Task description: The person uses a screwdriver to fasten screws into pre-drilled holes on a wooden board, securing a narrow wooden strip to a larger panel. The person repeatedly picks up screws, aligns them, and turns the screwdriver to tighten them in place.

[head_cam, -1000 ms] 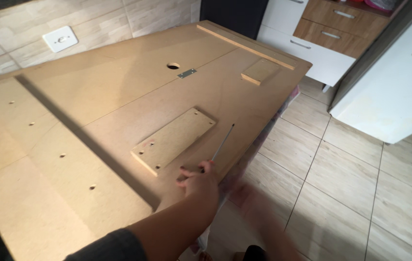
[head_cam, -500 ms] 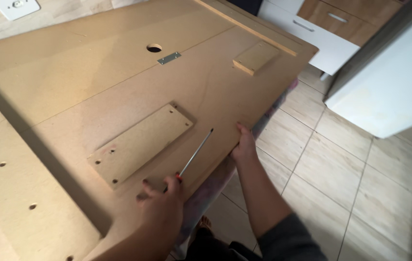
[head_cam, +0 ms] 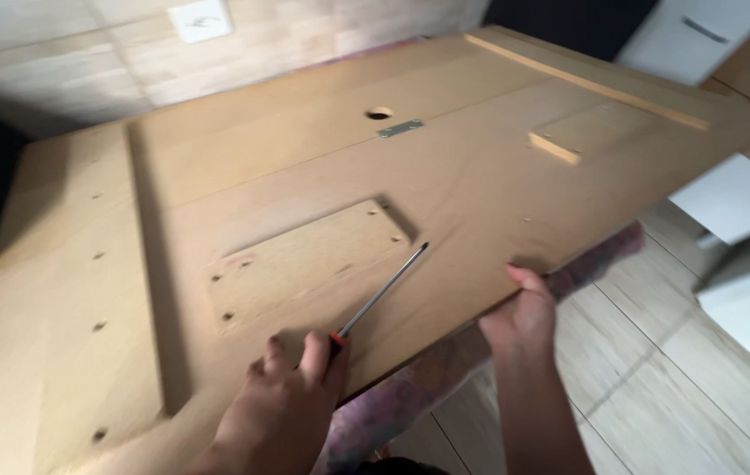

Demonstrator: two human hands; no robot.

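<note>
A large brown fibreboard panel (head_cam: 322, 176) lies flat before me. My left hand (head_cam: 283, 400) rests at its near edge, closed around the red-and-black handle of a long screwdriver (head_cam: 381, 293) whose shaft lies on the panel, tip pointing up and right. Beside the shaft sits a small rectangular board (head_cam: 309, 261) with screw holes. My right hand (head_cam: 523, 314) grips the panel's near edge, fingers curled over the top.
A smaller wooden block (head_cam: 588, 134), a thin strip (head_cam: 586, 82), a round hole (head_cam: 378, 113) and a metal plate (head_cam: 400, 128) are on the panel farther away. White cabinets (head_cam: 744, 264) stand at the right over a tiled floor (head_cam: 648, 387). A wall socket (head_cam: 200, 18) is behind.
The view has shifted closer and to the right over the panel. My right hand has stayed on the panel's edge; my left hand keeps the screwdriver handle.
</note>
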